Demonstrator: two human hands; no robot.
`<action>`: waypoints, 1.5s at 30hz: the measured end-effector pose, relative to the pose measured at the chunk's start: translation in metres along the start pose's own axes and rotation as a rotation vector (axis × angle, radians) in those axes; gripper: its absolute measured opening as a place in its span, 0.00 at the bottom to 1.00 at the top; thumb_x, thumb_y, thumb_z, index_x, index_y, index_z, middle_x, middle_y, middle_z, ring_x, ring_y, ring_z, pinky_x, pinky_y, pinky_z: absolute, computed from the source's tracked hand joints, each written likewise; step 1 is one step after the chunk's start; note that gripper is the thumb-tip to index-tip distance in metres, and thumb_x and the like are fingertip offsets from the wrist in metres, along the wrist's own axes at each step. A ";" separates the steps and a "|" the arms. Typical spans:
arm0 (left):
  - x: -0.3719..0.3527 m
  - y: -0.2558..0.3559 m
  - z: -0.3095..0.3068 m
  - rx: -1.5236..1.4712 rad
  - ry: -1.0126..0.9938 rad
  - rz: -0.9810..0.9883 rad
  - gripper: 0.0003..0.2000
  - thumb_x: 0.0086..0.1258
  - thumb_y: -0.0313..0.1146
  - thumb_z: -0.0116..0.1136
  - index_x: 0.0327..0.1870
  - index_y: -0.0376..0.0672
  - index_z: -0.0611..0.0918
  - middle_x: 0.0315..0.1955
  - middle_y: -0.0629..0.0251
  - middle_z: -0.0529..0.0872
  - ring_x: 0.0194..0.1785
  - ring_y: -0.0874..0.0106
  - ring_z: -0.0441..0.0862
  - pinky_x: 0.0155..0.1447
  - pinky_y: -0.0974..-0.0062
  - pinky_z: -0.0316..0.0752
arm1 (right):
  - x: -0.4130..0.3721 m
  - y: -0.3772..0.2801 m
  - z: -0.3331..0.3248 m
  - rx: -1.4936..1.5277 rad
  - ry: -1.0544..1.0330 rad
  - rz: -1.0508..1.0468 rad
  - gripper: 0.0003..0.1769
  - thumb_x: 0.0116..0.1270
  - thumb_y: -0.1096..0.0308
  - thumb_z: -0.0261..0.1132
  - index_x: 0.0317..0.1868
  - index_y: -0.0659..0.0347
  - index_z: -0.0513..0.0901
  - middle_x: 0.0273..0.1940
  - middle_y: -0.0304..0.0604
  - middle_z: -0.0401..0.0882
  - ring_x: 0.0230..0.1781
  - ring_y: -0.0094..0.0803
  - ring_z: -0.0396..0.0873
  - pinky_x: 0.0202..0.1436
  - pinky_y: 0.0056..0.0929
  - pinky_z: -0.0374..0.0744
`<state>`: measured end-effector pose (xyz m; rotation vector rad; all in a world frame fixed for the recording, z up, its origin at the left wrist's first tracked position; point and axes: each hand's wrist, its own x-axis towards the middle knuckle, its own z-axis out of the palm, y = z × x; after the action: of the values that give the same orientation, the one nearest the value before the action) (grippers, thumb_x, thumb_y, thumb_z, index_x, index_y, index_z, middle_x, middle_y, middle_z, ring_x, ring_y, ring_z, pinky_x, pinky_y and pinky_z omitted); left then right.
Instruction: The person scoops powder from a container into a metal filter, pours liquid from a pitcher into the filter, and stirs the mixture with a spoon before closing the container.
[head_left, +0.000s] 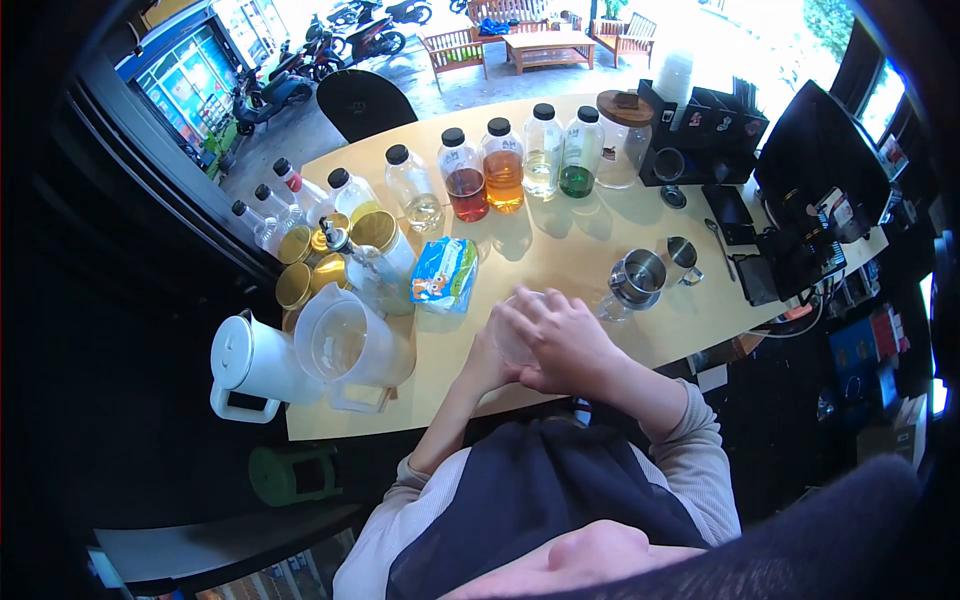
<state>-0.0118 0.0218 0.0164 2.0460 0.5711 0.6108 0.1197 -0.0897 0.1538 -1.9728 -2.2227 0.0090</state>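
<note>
Near the front edge of the table, my two hands are closed together around a translucent plastic cup [513, 343]. My left hand [484, 358] wraps its lower left side. Over its top and right side lies my right hand [566, 342], fingers bent across it, so much of the cup is hidden. Just beyond the hands is a blue and green tissue pack [445, 273]. To the right stand a metal jigger-like cup on a glass [638, 277] and a small metal pitcher [682, 258].
Bottles of coloured liquid [467, 185] line the table's far side. A translucent measuring jug [345, 345], a white pitcher [240, 365] and gold-lidded jars [378, 235] crowd the left. At right are a monitor [825, 165], a long spoon [719, 248] and a black organizer [705, 135].
</note>
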 end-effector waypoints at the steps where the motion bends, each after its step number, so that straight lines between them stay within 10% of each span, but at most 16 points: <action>1: -0.001 0.005 -0.001 0.038 0.014 0.020 0.49 0.43 0.42 0.81 0.72 0.43 0.67 0.64 0.53 0.78 0.65 0.56 0.79 0.65 0.58 0.77 | -0.001 0.003 0.004 -0.126 0.086 -0.186 0.50 0.53 0.36 0.72 0.70 0.60 0.72 0.71 0.62 0.65 0.65 0.56 0.73 0.60 0.60 0.76; 5: 0.001 -0.026 0.007 0.117 -0.048 0.023 0.48 0.45 0.43 0.81 0.71 0.42 0.68 0.63 0.53 0.78 0.65 0.56 0.79 0.65 0.58 0.77 | 0.002 -0.007 -0.001 -0.131 0.227 -0.191 0.50 0.53 0.36 0.72 0.69 0.60 0.72 0.70 0.59 0.66 0.65 0.54 0.71 0.60 0.62 0.73; 9: 0.000 -0.048 0.016 0.287 0.012 0.081 0.49 0.45 0.45 0.81 0.72 0.44 0.67 0.65 0.53 0.77 0.64 0.54 0.79 0.64 0.58 0.77 | 0.009 -0.011 -0.012 0.073 -0.038 0.233 0.51 0.51 0.36 0.73 0.68 0.61 0.72 0.66 0.55 0.70 0.55 0.50 0.75 0.51 0.58 0.76; 12: -0.003 -0.031 0.011 0.269 -0.005 0.024 0.49 0.46 0.44 0.80 0.72 0.44 0.66 0.65 0.54 0.77 0.64 0.53 0.79 0.64 0.58 0.77 | 0.007 -0.002 -0.001 0.136 -0.070 0.149 0.51 0.51 0.35 0.73 0.68 0.60 0.73 0.64 0.55 0.71 0.56 0.50 0.75 0.51 0.55 0.77; 14: -0.003 -0.008 0.007 0.233 0.021 0.009 0.49 0.47 0.43 0.80 0.72 0.43 0.65 0.64 0.54 0.78 0.64 0.53 0.79 0.64 0.58 0.76 | 0.005 0.006 0.003 -0.139 0.290 -0.352 0.51 0.49 0.35 0.74 0.67 0.60 0.74 0.57 0.52 0.74 0.52 0.47 0.76 0.49 0.50 0.78; 16: 0.000 0.006 0.007 0.657 0.149 0.349 0.48 0.47 0.45 0.80 0.71 0.43 0.65 0.63 0.54 0.79 0.64 0.55 0.80 0.64 0.59 0.77 | 0.003 -0.001 -0.009 -0.160 0.288 -0.307 0.49 0.49 0.37 0.74 0.67 0.58 0.74 0.57 0.52 0.74 0.55 0.48 0.76 0.52 0.50 0.78; 18: -0.003 -0.014 0.009 0.337 0.096 0.107 0.49 0.45 0.45 0.81 0.71 0.44 0.66 0.62 0.54 0.79 0.64 0.56 0.80 0.64 0.59 0.77 | 0.004 -0.013 -0.029 -0.180 0.282 -0.259 0.48 0.50 0.39 0.74 0.68 0.56 0.74 0.57 0.51 0.74 0.59 0.49 0.75 0.56 0.50 0.78; 21: -0.010 -0.026 0.008 0.195 0.011 -0.028 0.50 0.42 0.46 0.82 0.70 0.45 0.67 0.62 0.54 0.80 0.64 0.57 0.80 0.64 0.59 0.76 | 0.013 -0.020 -0.042 0.140 -0.269 0.275 0.50 0.50 0.42 0.75 0.73 0.46 0.69 0.71 0.55 0.65 0.71 0.54 0.65 0.67 0.61 0.70; 24: -0.014 0.002 0.000 0.257 -0.012 0.002 0.51 0.40 0.46 0.84 0.70 0.45 0.68 0.62 0.55 0.80 0.65 0.57 0.80 0.64 0.59 0.76 | 0.008 -0.004 -0.022 0.248 -0.287 0.222 0.52 0.49 0.38 0.75 0.75 0.42 0.67 0.71 0.57 0.63 0.71 0.54 0.65 0.66 0.63 0.71; 27: -0.009 0.013 -0.003 0.116 0.015 0.024 0.53 0.39 0.47 0.85 0.70 0.42 0.66 0.61 0.55 0.80 0.64 0.57 0.80 0.64 0.60 0.76 | 0.000 -0.001 -0.019 -0.206 0.231 -0.341 0.55 0.48 0.30 0.73 0.74 0.45 0.68 0.62 0.55 0.72 0.59 0.50 0.75 0.58 0.57 0.76; 30: -0.008 -0.006 0.006 -0.016 0.048 -0.036 0.53 0.40 0.47 0.85 0.71 0.42 0.66 0.62 0.54 0.80 0.64 0.57 0.80 0.64 0.61 0.76 | 0.000 -0.012 -0.032 -0.194 0.251 -0.117 0.57 0.46 0.33 0.76 0.75 0.46 0.66 0.63 0.53 0.72 0.62 0.51 0.74 0.61 0.57 0.74; 33: -0.012 -0.007 0.006 -0.026 0.044 -0.129 0.53 0.41 0.46 0.85 0.70 0.42 0.66 0.62 0.53 0.80 0.65 0.58 0.80 0.65 0.61 0.76 | 0.007 -0.012 -0.033 0.137 -0.277 0.253 0.61 0.44 0.34 0.78 0.78 0.41 0.61 0.70 0.55 0.66 0.69 0.53 0.68 0.66 0.59 0.70; 39: -0.015 -0.001 0.003 0.080 0.058 0.041 0.53 0.39 0.43 0.85 0.69 0.40 0.65 0.60 0.52 0.81 0.64 0.58 0.81 0.64 0.61 0.77 | 0.001 -0.001 -0.026 -0.180 0.274 -0.241 0.56 0.46 0.32 0.75 0.74 0.46 0.68 0.58 0.50 0.75 0.55 0.45 0.78 0.52 0.43 0.76; 41: -0.014 -0.009 0.005 -0.016 -0.003 -0.162 0.53 0.39 0.41 0.85 0.71 0.42 0.64 0.60 0.53 0.81 0.64 0.59 0.81 0.65 0.61 0.77 | 0.005 -0.013 -0.036 0.065 -0.108 0.191 0.54 0.50 0.35 0.73 0.75 0.45 0.67 0.65 0.53 0.71 0.62 0.48 0.74 0.63 0.50 0.72; 45: -0.015 0.003 0.001 0.043 0.023 -0.133 0.52 0.41 0.41 0.84 0.71 0.41 0.64 0.60 0.52 0.81 0.62 0.59 0.82 0.64 0.62 0.77 | 0.008 -0.004 -0.014 0.182 -0.229 0.179 0.54 0.50 0.35 0.73 0.76 0.44 0.66 0.68 0.55 0.68 0.65 0.50 0.72 0.65 0.52 0.70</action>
<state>-0.0220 0.0105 0.0151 2.0241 0.7339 0.5481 0.1164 -0.0838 0.1695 -2.1523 -2.0747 0.4640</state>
